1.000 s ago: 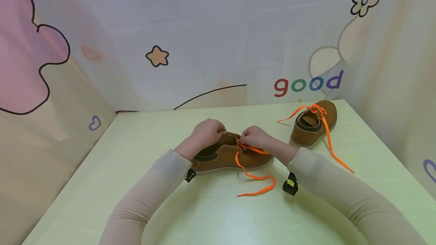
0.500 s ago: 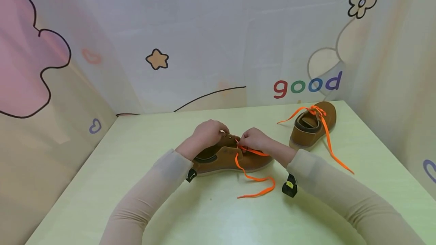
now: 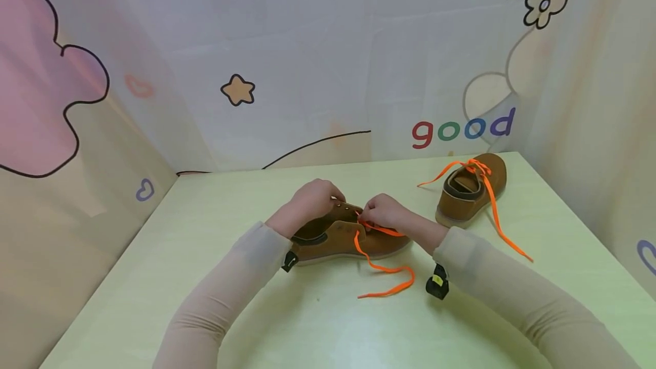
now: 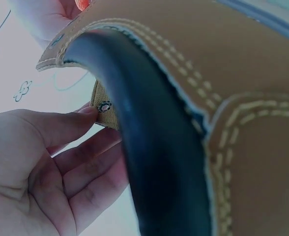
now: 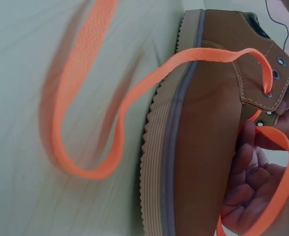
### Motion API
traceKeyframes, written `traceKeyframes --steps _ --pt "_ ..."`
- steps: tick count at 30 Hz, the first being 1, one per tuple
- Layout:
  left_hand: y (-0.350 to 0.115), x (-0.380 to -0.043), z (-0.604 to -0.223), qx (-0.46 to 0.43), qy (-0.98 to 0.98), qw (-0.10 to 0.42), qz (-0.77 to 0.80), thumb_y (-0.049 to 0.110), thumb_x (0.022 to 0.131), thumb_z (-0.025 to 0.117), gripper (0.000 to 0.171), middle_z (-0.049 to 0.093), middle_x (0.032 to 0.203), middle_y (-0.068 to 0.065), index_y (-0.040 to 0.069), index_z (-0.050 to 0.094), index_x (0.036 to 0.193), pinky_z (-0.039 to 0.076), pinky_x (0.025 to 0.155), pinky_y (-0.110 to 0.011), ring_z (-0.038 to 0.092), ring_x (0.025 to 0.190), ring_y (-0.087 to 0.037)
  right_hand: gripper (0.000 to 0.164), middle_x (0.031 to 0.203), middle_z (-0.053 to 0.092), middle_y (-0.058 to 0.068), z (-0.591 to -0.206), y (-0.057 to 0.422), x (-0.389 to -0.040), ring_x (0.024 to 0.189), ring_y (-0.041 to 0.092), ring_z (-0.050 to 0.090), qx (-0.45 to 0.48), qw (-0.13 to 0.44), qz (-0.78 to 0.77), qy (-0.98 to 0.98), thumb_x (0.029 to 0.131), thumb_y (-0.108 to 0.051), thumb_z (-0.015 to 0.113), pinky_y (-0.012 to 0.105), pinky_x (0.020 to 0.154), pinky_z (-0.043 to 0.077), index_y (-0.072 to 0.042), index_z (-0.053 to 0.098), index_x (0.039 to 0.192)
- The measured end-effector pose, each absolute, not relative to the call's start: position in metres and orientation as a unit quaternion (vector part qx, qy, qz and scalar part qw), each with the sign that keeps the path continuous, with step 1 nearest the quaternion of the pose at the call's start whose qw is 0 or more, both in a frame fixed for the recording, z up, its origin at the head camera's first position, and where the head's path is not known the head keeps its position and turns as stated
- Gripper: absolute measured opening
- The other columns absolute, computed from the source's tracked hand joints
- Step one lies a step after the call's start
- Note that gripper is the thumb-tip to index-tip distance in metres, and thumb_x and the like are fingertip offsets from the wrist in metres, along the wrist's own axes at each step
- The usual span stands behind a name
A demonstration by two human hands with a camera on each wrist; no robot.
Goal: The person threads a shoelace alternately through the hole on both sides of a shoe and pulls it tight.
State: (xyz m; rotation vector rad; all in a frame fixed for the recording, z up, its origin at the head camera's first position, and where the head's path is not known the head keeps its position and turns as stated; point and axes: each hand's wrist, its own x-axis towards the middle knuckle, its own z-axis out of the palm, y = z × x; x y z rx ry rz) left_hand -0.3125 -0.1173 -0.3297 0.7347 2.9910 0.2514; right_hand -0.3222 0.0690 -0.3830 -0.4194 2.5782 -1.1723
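Observation:
A brown lace-up shoe (image 3: 335, 242) lies at the middle of the table, its toe to the right. My left hand (image 3: 314, 199) reaches over its opening and pinches the far eyelet flap (image 4: 106, 116), thumb beside a metal eyelet. At the front of the lacing, my right hand (image 3: 385, 210) pinches an orange shoelace (image 5: 286, 184) close to that flap, fingers curled in. The lace's other end (image 3: 392, 270) comes out of the near flap's eyelet (image 5: 267, 93) and trails in a bend on the table. Several near-flap eyelets hold no lace.
A second brown shoe (image 3: 463, 204) stands at the back right, its orange laces (image 3: 496, 215) knotted with loose ends hanging down. A printed curtain (image 3: 307, 61) rises behind the pale green table (image 3: 230, 204). Black wrist devices (image 3: 437, 282) sit under both sleeves.
The left fingers have shifted slightly along the far flap, and more of its eyelets show. The right hand keeps its pinch on the shoelace almost in place.

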Motion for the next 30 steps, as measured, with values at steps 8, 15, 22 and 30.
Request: traceKeyframes --steps 8,15,22,30 --pt "-0.119 -0.311 -0.331 0.22 0.97 0.027 0.096 0.002 0.099 0.057 0.028 0.076 0.122 -0.01 0.009 0.078 0.117 0.054 0.103 -0.04 0.068 0.12 -0.027 0.022 0.054 0.052 -0.009 -0.384 0.067 -0.322 0.058 0.008 0.045 -0.155 0.136 -0.409 0.889 0.091 -0.007 0.062 0.02 0.062 0.038 0.0 0.071 0.072" --pt "-0.12 -0.311 -0.332 0.235 0.967 0.026 0.092 0.004 0.1 0.058 0.027 0.077 0.12 -0.009 0.009 0.079 0.116 0.056 0.101 -0.04 0.07 0.114 -0.026 0.026 0.061 0.052 -0.004 -0.385 0.063 -0.324 0.062 0.011 0.048 -0.137 0.104 -0.393 0.903 0.096 -0.015 0.063 0.021 0.061 0.038 -0.004 0.062 0.072" --pt "-0.121 -0.311 -0.33 0.249 0.965 0.02 0.081 0.004 0.1 0.059 0.027 0.078 0.117 -0.006 0.011 0.08 0.116 0.056 0.1 -0.039 0.072 0.11 -0.025 0.028 0.095 0.074 0.017 -0.386 0.066 -0.331 0.071 0.011 0.059 -0.17 0.104 -0.4 0.894 0.1 -0.012 0.061 0.021 0.066 0.047 0.006 0.068 0.121" --pt "-0.124 -0.311 -0.335 0.258 0.961 0.015 0.095 0.01 0.102 0.061 0.024 0.078 0.12 -0.007 0.011 0.079 0.118 0.057 0.099 -0.038 0.072 0.111 -0.025 0.033 0.093 0.08 0.005 -0.392 0.079 -0.342 0.076 0.008 0.06 -0.178 0.154 -0.465 0.853 0.099 -0.021 0.067 0.022 0.073 0.05 0.002 0.072 0.123"
